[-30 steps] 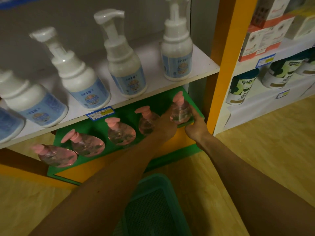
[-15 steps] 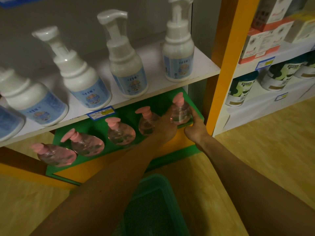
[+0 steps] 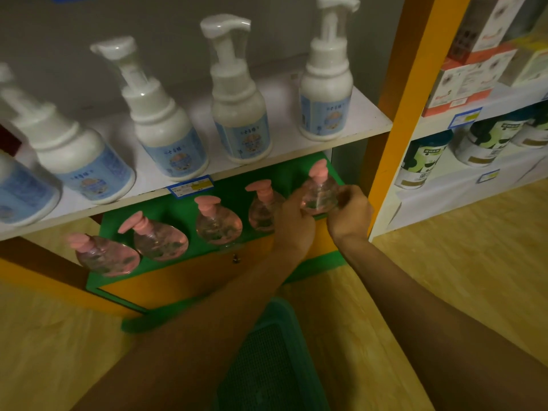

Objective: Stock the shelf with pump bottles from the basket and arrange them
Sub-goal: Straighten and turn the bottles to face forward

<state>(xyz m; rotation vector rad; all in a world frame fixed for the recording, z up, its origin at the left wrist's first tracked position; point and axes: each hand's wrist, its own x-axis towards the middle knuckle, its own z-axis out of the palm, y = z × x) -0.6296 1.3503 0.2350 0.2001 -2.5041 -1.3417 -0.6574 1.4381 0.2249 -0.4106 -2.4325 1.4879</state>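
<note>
Where the low green shelf (image 3: pixel 261 170) begins at nine o'clock, a row of five clear round pump bottles with pink pump heads stands along it: the first pink-pumped bottle (image 3: pixel 105 256) at the far left end, a second (image 3: pixel 160 237), a third (image 3: pixel 218 223), a fourth (image 3: pixel 262 209), and the fifth pump bottle (image 3: pixel 318 191) at the right end, toward one o'clock of the frame's centre. On the white shelf board (image 3: pixel 364 114) above, from ten to twelve o'clock, stand white foam-pump bottles with pale blue labels (image 3: pixel 237 114); their label print is too blurred to read. A blue and yellow price tag (image 3: pixel 191 185) hangs on that board's front edge, its writing illegible.

Both hands meet at the fifth pump bottle. The left hand (image 3: pixel 295 215) curls its fingers against the bottle's left side, and the right hand (image 3: pixel 351 207) wraps its fingers round the right side, so the bottle is gripped between them, upright at the shelf's front right corner.

At six o'clock, on the wooden floor (image 3: pixel 444 262), lies the green plastic mesh basket (image 3: pixel 267 360), partly hidden by the forearms. At two o'clock, past the orange upright post (image 3: pixel 406 114), boxes and dark-lidded tubs (image 3: pixel 421 158) fill a neighbouring shelf; their print cannot be read.
</note>
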